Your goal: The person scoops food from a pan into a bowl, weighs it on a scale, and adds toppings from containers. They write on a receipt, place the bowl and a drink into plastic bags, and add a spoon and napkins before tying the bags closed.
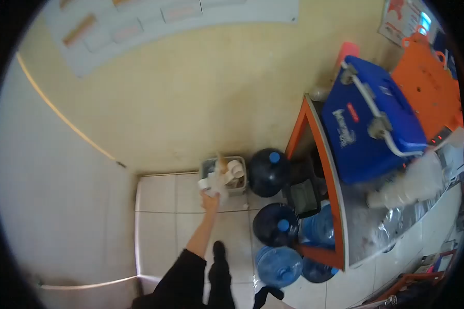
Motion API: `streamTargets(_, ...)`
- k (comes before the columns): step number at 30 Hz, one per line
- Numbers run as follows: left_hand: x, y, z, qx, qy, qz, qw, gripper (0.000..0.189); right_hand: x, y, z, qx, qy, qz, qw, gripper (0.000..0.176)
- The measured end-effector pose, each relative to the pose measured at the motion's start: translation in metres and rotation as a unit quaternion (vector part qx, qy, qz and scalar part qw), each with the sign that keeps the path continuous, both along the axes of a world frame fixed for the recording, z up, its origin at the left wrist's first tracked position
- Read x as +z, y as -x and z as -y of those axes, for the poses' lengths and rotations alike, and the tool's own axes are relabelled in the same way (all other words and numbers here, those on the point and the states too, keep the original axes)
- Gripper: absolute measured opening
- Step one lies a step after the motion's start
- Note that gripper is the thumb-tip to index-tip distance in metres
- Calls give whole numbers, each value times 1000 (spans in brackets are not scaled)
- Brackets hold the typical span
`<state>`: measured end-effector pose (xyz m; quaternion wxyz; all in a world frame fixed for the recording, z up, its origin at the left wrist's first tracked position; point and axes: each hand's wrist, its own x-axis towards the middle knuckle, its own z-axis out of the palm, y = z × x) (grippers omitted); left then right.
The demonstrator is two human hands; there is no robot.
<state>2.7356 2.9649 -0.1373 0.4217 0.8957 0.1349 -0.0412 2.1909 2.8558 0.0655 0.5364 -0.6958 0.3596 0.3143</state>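
My left hand (210, 201) reaches down to the near edge of a small grey waste bin (238, 191) on the tiled floor by the wall. Its fingers are closed on some whitish, see-through plastic (219, 191), blurred, whose exact kind I cannot make out. Beside the fingers is a small white cup-like piece (204, 184). More white pieces, like used cups (235, 168), fill the bin along with other litter. My right hand is out of view.
Large blue water jugs (278, 265) and dark ones (269, 172) stand right of the bin. A table with an orange frame (340, 226) holds a blue cooler box (368, 118) and stacked clear cups (410, 185). My shoe (219, 251) is near the arm.
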Motion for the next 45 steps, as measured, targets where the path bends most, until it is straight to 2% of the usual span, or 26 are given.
streamTargets(1,-1,-36,16,-13,-68,16,997,64,-22,-19,1,-38,24,-22,999,38)
streamTargets(3,-31,-80,39,33,-139,70,987,60,-63,-49,-1,-92,47,-63,993,38)
streamTargets(5,-93,-132,37,-97,-193,231,949,54,-98,-66,-8,-129,57,-102,985,38)
streamTargets(7,-91,-153,47,-280,-223,253,899,46,-123,-77,-18,-148,60,-130,979,38)
streamTargets(9,-143,-170,60,-369,-225,216,876,39,-143,-87,-28,-159,55,-144,975,38)
streamTargets(11,-193,-175,64,-422,-258,48,868,35,-153,-95,-36,-159,51,-151,974,38)
streamTargets(12,-206,-169,65,-442,-271,-34,854,34,-154,-95,-38,-158,50,-152,974,38)
streamTargets(14,-209,-168,59,-455,-236,-99,853,36,-151,-91,-40,-160,54,-152,974,39)
streamTargets(15,-207,-169,59,-459,-218,-125,852,38,-148,-84,-38,-163,58,-151,973,39)
streamTargets(17,-198,-157,61,-457,-266,-21,849,46,-135,-63,-36,-171,70,-153,971,39)
streamTargets(18,-187,-147,61,-451,-291,36,843,50,-129,-50,-34,-178,75,-152,969,39)
streamTargets(20,-153,-107,57,-473,-373,138,786,61,-117,-19,-28,-192,91,-149,966,39)
streamTargets(22,-117,-46,44,-487,-333,157,792,65,-103,18,-21,-213,109,-143,960,39)
streamTargets(23,-93,-6,37,-491,-265,110,822,70,-95,41,-18,-223,119,-138,958,39)
streamTargets(24,-80,39,30,-513,-297,65,803,65,-88,66,-15,-236,129,-133,954,39)
streamTargets(27,13,201,25,-633,-117,-208,736,62,-62,160,-5,-289,166,-116,936,39)
streamTargets(29,93,311,49,-635,29,-335,695,61,-42,241,-5,-330,192,-111,918,39)
streamTargets(32,244,456,127,-578,276,-443,627,59,-5,363,-16,-405,224,-120,878,39)
streamTargets(34,345,541,184,-526,446,-486,537,57,18,430,-28,-454,240,-123,849,39)
streamTargets(36,431,615,232,-479,558,-522,432,56,29,486,-35,-474,264,-109,833,39)
streamTargets(37,465,655,258,-459,587,-545,385,55,20,514,-30,-467,303,-75,827,39)
streamTargets(38,489,688,282,-439,592,-582,345,54,40,516,-16,-429,407,14,806,39)
streamTargets(39,502,718,307,-408,578,-636,308,53,57,519,17,-492,272,-73,824,38)
streamTargets(42,493,805,404,-346,462,-778,247,49,73,530,135,-480,302,-50,822,38)
streamTargets(44,424,855,461,-393,362,-782,321,48,66,567,211,-484,310,-12,818,39)
streamTargets(45,409,880,495,-418,314,-774,357,48,60,588,253,-494,306,1,814,40)
